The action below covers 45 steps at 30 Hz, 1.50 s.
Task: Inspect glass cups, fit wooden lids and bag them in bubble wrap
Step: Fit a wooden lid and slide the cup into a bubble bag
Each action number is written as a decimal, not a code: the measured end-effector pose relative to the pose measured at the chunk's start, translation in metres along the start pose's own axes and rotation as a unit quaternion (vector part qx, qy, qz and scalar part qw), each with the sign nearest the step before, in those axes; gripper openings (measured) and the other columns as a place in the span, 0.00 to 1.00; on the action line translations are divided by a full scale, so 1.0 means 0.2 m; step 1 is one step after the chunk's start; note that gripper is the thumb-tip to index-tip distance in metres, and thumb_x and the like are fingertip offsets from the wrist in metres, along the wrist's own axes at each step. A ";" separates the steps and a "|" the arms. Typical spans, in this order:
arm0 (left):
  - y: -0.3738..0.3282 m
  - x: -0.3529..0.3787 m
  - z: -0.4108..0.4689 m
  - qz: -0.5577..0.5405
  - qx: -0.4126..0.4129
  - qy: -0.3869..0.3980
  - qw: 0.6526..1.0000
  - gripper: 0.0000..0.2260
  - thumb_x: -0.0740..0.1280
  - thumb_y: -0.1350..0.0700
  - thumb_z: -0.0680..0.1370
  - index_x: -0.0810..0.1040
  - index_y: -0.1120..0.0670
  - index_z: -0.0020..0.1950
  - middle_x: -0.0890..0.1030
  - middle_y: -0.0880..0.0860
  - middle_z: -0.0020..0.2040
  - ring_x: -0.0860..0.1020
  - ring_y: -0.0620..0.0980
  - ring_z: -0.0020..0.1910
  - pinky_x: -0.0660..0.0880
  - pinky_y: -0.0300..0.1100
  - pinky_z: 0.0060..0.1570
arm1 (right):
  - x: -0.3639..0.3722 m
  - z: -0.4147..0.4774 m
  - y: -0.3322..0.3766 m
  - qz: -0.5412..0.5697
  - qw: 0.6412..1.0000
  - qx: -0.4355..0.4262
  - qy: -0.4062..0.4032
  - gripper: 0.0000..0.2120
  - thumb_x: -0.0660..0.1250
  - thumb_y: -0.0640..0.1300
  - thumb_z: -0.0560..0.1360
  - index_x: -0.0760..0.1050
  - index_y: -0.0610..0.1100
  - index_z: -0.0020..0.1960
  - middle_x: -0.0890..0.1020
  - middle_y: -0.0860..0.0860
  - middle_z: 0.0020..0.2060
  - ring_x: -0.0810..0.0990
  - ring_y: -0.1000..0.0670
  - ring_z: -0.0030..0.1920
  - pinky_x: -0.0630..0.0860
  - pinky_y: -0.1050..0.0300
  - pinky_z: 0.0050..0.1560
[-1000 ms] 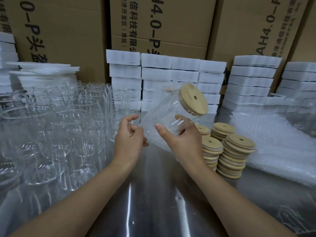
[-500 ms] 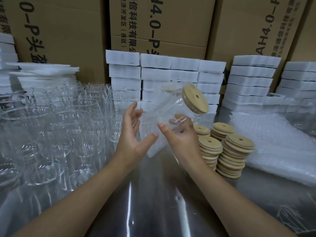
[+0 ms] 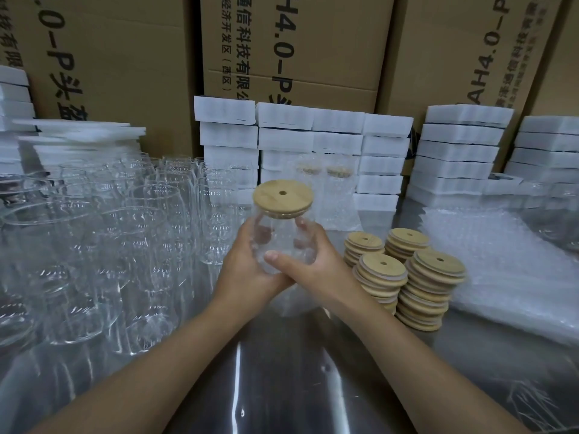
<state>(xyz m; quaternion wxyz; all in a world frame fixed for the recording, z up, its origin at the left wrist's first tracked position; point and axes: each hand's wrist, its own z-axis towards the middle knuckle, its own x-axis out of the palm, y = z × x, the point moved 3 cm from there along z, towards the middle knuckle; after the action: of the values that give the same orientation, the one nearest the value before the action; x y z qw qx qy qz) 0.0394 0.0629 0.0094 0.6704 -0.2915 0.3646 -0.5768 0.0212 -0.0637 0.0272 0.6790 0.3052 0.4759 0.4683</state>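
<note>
A clear glass cup stands upright in mid-air above the steel table, capped by a round wooden lid with a small centre hole. My left hand wraps the cup's left side and base. My right hand grips its right side, thumb lying across the front. Stacks of wooden lids rise just right of my hands. Bubble wrap bags lie flat at the right. Two wrapped, lidded cups stand behind the held cup.
Several empty glass cups crowd the table's left half. White foam blocks are stacked along the back, in front of big cardboard cartons. Bare steel table shows between my forearms.
The cup was tilted with its lid pointing up-right and held by my right hand; my left hand has closed on it, and the cup now stands upright between both hands.
</note>
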 end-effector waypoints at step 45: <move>0.11 0.04 -0.03 0.204 -0.033 0.129 0.970 0.38 0.72 0.49 0.75 0.53 0.47 0.78 0.65 0.46 0.73 0.65 0.42 0.71 0.61 0.37 0.70 | -0.76 0.63 0.34 -0.290 0.935 0.032 -0.203 0.46 0.78 0.61 0.60 0.61 0.42 0.67 0.74 0.50 0.56 0.74 0.49 0.53 0.76 0.49 0.46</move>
<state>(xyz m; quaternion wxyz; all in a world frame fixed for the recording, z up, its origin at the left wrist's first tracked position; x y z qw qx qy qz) 0.0477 0.0581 -0.0139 0.7112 -0.1565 0.5186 -0.4481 0.0980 -0.1757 0.1862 0.8575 0.2637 0.4105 0.1635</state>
